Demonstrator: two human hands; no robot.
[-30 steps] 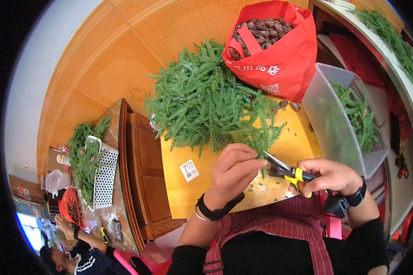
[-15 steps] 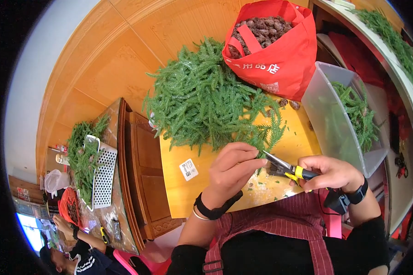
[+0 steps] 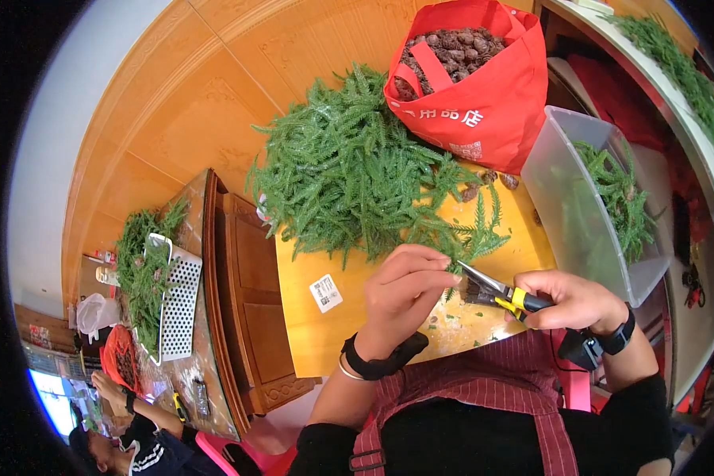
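My left hand pinches a green conifer sprig at the near edge of a big pile of green sprigs on a yellow board. My right hand grips small cutters with black and yellow handles; their blades point left at the sprig beside my left fingers. Small green clippings lie on the board under the cutters.
A red bag of brown cones stands behind the pile. A clear plastic bin with cut sprigs sits to the right. At left, a white perforated tray with greens rests on a wooden table. Another person sits at lower left.
My left hand has shifted slightly right along the sprig toward the cutter blades. My right hand with the cutters stays in about the same place.
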